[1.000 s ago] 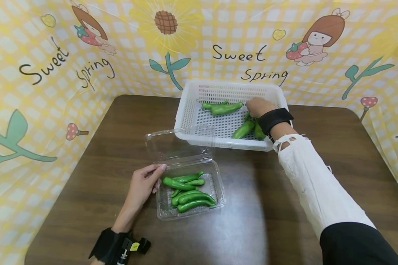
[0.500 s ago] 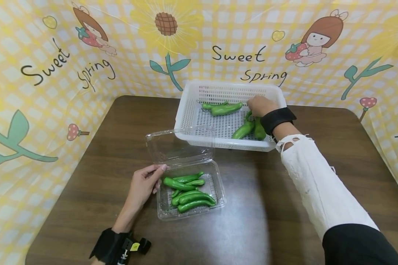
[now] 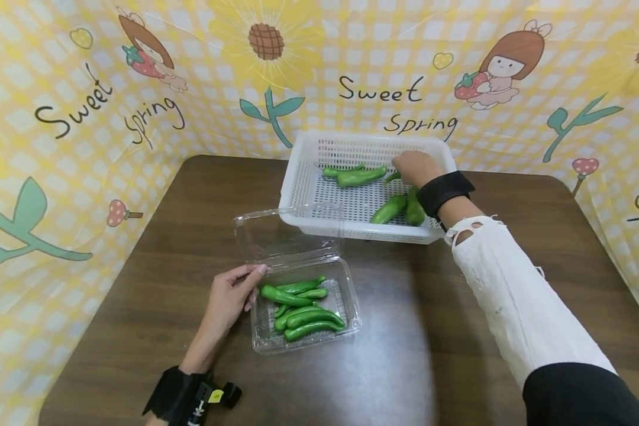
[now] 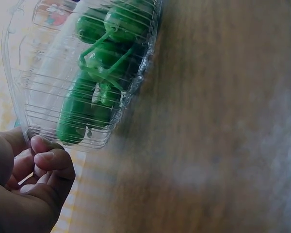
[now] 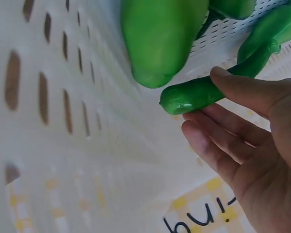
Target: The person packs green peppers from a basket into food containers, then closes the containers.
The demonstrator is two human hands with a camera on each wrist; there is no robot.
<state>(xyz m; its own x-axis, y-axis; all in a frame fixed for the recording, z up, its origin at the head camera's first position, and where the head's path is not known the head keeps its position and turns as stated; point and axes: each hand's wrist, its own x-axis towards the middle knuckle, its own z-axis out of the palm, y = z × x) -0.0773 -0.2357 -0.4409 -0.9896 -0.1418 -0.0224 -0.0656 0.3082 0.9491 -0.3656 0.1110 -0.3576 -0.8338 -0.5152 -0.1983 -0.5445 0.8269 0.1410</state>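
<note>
My left hand [image 3: 231, 296] pinches the rim of a clear plastic clamshell box [image 3: 346, 284] between thumb and fingers; the left wrist view shows this pinch from the side. Several slim green chili peppers [image 3: 315, 318] lie inside the box, whose lid [image 3: 287, 236] is tipped back. Over the right part of a white basket is my right hand [image 3: 419, 168], its back hiding most of what it holds from above. In the right wrist view, its thumb and fingers pinch a slim green chili pepper [image 5: 194, 96]. Larger green peppers [image 3: 362, 176] lie around it in the basket.
The white perforated basket [image 3: 362, 233] stands at the back of the brown wooden table [image 3: 181, 236]. The open lid overlaps its front left corner in the head view. A yellow checked cloth [image 3: 202, 71] with printed drawings rises behind and beside the table.
Inside the basket, my right hand has turned slightly, and the end of the chili pepper now shows at its left side, clear of the larger peppers. My left hand stays on the box rim.
</note>
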